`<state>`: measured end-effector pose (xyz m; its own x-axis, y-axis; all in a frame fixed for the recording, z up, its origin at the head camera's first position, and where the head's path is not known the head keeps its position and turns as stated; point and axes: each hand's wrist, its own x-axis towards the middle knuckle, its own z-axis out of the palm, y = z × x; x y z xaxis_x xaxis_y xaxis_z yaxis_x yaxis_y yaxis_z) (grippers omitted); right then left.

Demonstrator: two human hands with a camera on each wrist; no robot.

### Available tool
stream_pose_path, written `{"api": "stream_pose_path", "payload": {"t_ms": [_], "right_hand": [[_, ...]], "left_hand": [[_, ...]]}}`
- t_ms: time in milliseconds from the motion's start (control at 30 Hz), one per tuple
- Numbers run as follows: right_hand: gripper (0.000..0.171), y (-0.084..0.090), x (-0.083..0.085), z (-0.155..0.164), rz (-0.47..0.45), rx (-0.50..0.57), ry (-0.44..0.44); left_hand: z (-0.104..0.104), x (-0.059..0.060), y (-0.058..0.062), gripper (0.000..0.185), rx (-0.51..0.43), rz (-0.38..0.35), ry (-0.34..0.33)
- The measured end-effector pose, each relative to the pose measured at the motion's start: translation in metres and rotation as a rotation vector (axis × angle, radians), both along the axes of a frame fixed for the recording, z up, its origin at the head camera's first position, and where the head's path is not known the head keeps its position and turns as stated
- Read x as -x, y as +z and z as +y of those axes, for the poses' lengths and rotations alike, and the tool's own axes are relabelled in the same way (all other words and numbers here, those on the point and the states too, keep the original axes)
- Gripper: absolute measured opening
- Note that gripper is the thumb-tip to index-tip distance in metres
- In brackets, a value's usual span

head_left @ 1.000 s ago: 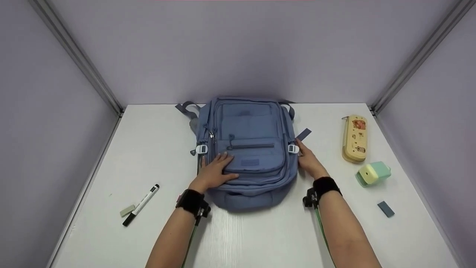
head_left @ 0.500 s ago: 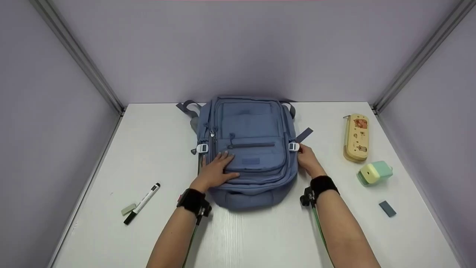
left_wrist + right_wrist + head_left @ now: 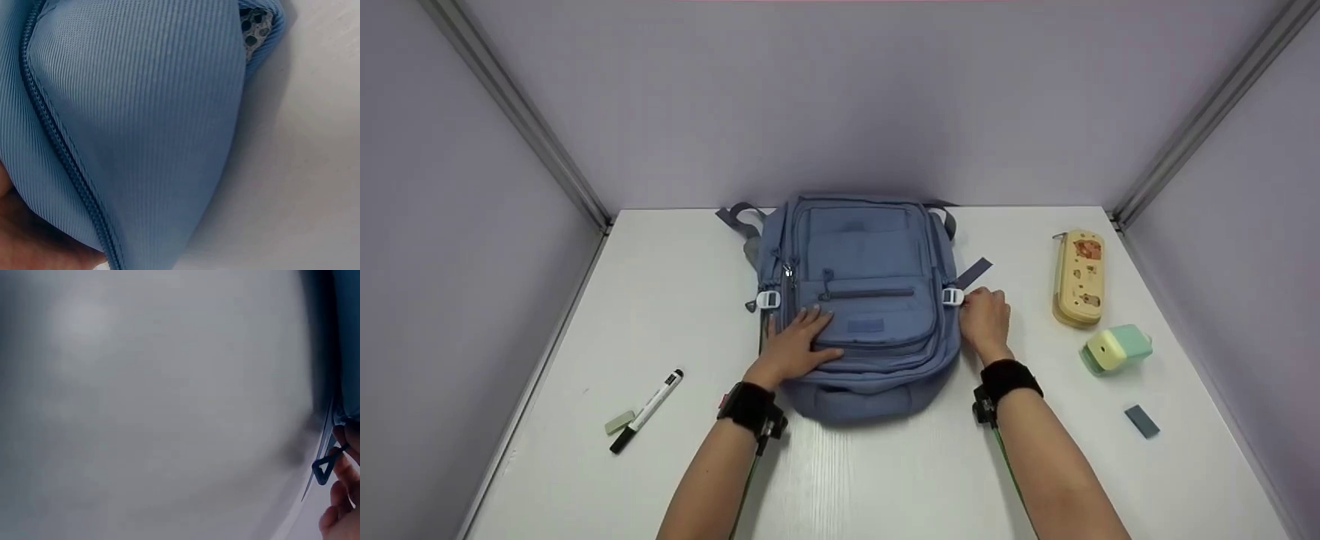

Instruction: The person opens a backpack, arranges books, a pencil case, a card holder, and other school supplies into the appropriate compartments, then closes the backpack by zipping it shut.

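A blue backpack [image 3: 859, 255] lies front side up on the white table. Spread over its lower left front, my left hand [image 3: 793, 349] presses on the fabric with straight fingers. The left wrist view shows the bag's curved side with a long zipper [image 3: 62, 149] and part of that hand [image 3: 34, 242] at the lower left. At the bag's right side, by the white buckle [image 3: 952, 297], my right hand [image 3: 986, 322] has its fingers curled in. In the right wrist view its fingertips pinch a zipper pull with a dark triangular loop [image 3: 323, 469].
On the right are a yellow pencil case [image 3: 1078, 279], a green and yellow pencil sharpener [image 3: 1116, 349] and a small dark blue block [image 3: 1141, 421]. A white marker [image 3: 649, 409] lies on the left beside a small grey-green block [image 3: 619, 422]. Panels stand around the table.
My right hand has stayed by the bag's right side while its wrist turned and its fingers curled in. The left hand and the backpack have not visibly moved.
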<state>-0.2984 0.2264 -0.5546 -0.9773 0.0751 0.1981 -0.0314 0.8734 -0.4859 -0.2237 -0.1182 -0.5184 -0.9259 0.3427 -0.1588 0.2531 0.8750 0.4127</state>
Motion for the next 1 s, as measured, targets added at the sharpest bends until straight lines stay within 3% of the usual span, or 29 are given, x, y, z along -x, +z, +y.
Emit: {"api": "stream_pose_path", "payload": {"t_ms": [133, 433, 767, 1000], "right_hand": [[0.017, 0.001, -0.002, 0.001, 0.001, -0.095, -0.005], [0.021, 0.003, -0.005, 0.002, -0.077, 0.06, -0.028], [0.021, 0.009, -0.011, 0.001, -0.086, 0.029, -0.02], [0.02, 0.017, -0.024, 0.0, -0.126, 0.003, 0.0]], "left_hand": [[0.001, 0.0, -0.001, 0.079, 0.001, -0.004, 0.004], [0.001, 0.0, -0.004, 0.078, 0.043, 0.004, 0.002], [0.004, 0.0, -0.006, 0.072, 0.071, 0.024, 0.01], [0.005, -0.002, -0.006, 0.071, 0.071, 0.048, 0.025]]}}
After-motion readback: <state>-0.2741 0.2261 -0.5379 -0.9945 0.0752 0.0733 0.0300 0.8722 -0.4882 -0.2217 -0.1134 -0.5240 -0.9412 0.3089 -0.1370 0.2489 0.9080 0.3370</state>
